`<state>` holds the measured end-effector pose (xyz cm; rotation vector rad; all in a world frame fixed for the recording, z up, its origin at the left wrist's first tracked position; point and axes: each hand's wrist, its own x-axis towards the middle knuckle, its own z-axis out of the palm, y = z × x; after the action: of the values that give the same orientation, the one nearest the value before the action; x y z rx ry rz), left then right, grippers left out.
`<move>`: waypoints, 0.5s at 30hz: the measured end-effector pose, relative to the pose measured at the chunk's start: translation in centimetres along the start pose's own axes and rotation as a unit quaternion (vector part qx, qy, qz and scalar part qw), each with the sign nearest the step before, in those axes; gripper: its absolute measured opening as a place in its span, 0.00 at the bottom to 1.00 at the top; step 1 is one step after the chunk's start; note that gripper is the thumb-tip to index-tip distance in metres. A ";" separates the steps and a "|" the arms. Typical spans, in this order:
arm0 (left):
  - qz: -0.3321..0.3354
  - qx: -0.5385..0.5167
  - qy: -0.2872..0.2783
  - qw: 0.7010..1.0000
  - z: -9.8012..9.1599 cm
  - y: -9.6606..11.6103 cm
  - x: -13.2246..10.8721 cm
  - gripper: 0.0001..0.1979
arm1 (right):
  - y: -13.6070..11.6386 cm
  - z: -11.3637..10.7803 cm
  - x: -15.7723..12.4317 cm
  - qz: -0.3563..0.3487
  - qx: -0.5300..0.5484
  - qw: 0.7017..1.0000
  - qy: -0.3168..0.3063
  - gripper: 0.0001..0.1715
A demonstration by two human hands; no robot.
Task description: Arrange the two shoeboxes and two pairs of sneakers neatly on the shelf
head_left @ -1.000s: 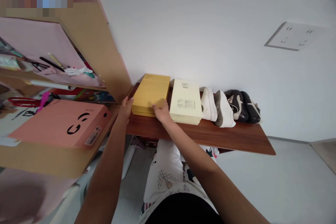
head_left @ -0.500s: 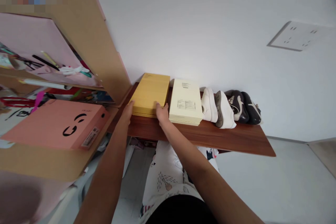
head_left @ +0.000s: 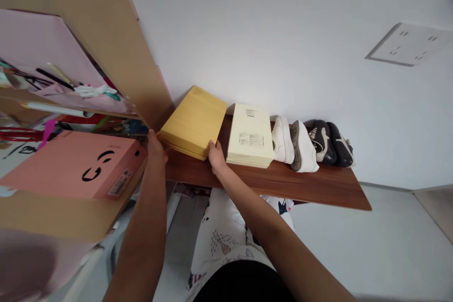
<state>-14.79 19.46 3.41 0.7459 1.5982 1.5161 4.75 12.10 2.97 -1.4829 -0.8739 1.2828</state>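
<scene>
Yellow box (head_left: 193, 121), tilted, long axis twd wall

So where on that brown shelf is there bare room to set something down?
Bare wood: the front strip of the shelf before the cream box, white shoes and dark shoes, and its right corner beyond them. Along the wall those sit crowded side by side. At the left end, left hand and right hand hold the yellow box tilted.
</scene>
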 end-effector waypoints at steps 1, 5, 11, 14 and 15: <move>-0.025 -0.031 0.019 0.999 0.1 0.5 0.1 0.27 | 0.0 0.1 0.0 -0.009 0.000 1.000 0.000 0.41; -0.065 -0.109 0.072 0.989 0.6 2.4 -0.3 0.19 | -0.9 0.3 0.3 -0.051 -0.050 0.997 0.008 0.41; -0.046 -0.139 0.038 0.988 1.4 3.4 -1.6 0.12 | -2.9 -0.1 1.0 -0.073 -0.179 0.981 0.002 0.37; -0.082 -0.181 0.015 0.980 1.9 3.2 -2.4 0.09 | -3.9 -0.2 0.9 -0.088 -0.185 0.979 -0.021 0.39; -0.090 -0.202 -0.001 0.975 2.0 3.0 -2.7 0.10 | -4.3 -0.2 0.8 -0.090 -0.181 0.979 -0.032 0.42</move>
<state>-11.97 18.57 6.85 0.3639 1.2574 1.6323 5.43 14.01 6.89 -1.6032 -1.3078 1.0817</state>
